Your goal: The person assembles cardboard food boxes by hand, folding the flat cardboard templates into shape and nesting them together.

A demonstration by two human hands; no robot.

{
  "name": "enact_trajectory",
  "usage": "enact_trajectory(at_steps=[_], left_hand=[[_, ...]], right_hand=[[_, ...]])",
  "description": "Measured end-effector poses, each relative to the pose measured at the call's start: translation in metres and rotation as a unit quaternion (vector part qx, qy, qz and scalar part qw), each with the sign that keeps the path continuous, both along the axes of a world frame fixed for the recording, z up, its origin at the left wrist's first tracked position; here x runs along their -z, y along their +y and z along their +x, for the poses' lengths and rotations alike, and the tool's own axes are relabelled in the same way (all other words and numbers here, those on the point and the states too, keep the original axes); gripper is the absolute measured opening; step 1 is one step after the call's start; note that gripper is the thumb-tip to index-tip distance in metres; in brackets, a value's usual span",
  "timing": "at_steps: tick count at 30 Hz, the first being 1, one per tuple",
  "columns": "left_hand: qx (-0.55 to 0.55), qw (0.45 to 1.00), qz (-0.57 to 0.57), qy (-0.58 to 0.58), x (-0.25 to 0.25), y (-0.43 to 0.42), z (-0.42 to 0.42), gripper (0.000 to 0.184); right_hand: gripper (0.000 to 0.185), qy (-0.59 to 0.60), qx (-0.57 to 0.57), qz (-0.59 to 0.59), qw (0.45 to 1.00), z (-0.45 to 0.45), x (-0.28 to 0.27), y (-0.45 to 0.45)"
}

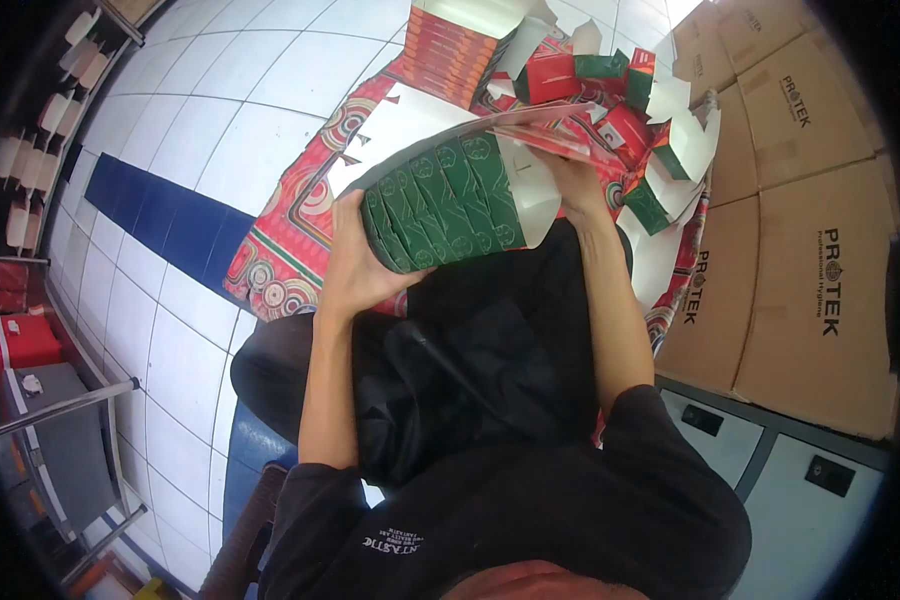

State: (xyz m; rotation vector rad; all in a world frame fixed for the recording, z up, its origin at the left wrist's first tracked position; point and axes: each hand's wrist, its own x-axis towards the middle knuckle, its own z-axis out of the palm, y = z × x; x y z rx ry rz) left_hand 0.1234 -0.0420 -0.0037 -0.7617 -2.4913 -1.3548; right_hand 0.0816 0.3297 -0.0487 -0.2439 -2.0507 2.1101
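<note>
- One row of green cartons, long axis crosswise.
- Left hand holds left end.
- Right hand by right end; fingers hidden, grip unclear.

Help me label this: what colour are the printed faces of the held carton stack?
Green with paler line drawings on the carton stack; best in the head view.

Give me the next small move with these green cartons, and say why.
I'd ease the hands gently inward to even up the green carton stack. Its layers look bowed and slightly fanned, and the left hand already braces one end. The right hand is at the other end, partly hidden behind the white flap, so its hold is hard to judge.
</note>
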Motion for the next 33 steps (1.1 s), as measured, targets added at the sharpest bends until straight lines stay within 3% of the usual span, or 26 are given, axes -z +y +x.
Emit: enact_trajectory(at_steps=[4, 6, 10, 12, 13, 14, 16, 17, 20, 21, 25, 27, 28, 30, 31, 33], left_hand=[[-0.014, 1.0, 0.027, 0.001, -0.001, 0.003, -0.002, 0.12], [-0.002, 1.0, 0.012, 0.017, -0.002, 0.002, -0.002, 0.121], [0.004, 0.999, 0.03, -0.026, 0.006, -0.002, -0.006, 0.13], [-0.01, 0.996, -0.049, -0.071, 0.032, -0.004, -0.014, 0.142], [-0.026, 0.993, -0.094, -0.069, 0.053, -0.008, -0.019, 0.139], [-0.024, 0.992, -0.098, -0.075, 0.065, -0.01, -0.025, 0.139], [0.0, 0.965, 0.105, -0.239, 0.08, -0.01, -0.032, 0.129], [0.005, 0.956, 0.115, -0.269, 0.072, -0.008, -0.032, 0.12], [-0.04, 0.97, 0.099, -0.22, 0.063, -0.005, -0.03, 0.114], [-0.03, 0.997, 0.03, -0.061, 0.063, -0.006, -0.033, 0.104], [-0.083, 0.993, 0.048, -0.063, 0.054, -0.004, -0.026, 0.094], [-0.11, 0.993, -0.028, 0.011, 0.049, -0.007, -0.027, 0.064], [-0.098, 0.995, -0.035, 0.006, 0.053, -0.014, -0.033, 0.064], [-0.06, 0.986, -0.142, 0.061, 0.06, -0.029, -0.034, 0.029], [-0.073, 0.991, -0.111, 0.034, 0.056, -0.023, -0.03, 0.016], [-0.073, 0.989, -0.129, 0.017, 0.053, -0.023, -0.025, 0.017]], right_hand=[[0.039, 0.0, 0.025, 0.03, 0.999, 0.0, -0.008, -0.012], [0.036, 0.026, 0.016, 0.145, 0.989, -0.001, -0.005, -0.014], [0.035, -0.044, -0.01, 0.029, 0.999, 0.002, -0.018, -0.017], [0.034, -0.035, 0.02, 0.036, 0.999, -0.005, -0.018, -0.022], [0.034, -0.008, 0.039, 0.113, 0.993, -0.01, -0.018, -0.025], [0.034, -0.014, 0.04, 0.11, 0.993, -0.017, -0.011, -0.029], [0.037, 0.015, -0.003, 0.216, 0.976, -0.032, 0.007, -0.047], [0.04, 0.03, 0.018, 0.232, 0.972, -0.036, 0.013, -0.063], [0.045, -0.007, 0.041, 0.216, 0.976, -0.038, 0.015, -0.087], [0.045, -0.019, 0.032, 0.194, 0.98, -0.038, 0.016, -0.091], [0.049, -0.019, -0.011, 0.103, 0.994, -0.026, 0.03, -0.097], [0.051, -0.015, -0.031, 0.109, 0.993, -0.024, 0.039, -0.096], [0.051, -0.023, -0.021, 0.102, 0.994, -0.025, 0.038, -0.095], [0.06, -0.022, -0.048, 0.109, 0.993, -0.021, 0.038, -0.096], [0.06, -0.033, -0.041, 0.099, 0.994, -0.019, 0.037, -0.098], [0.057, -0.022, -0.035, 0.123, 0.992, -0.021, 0.035, -0.1]])
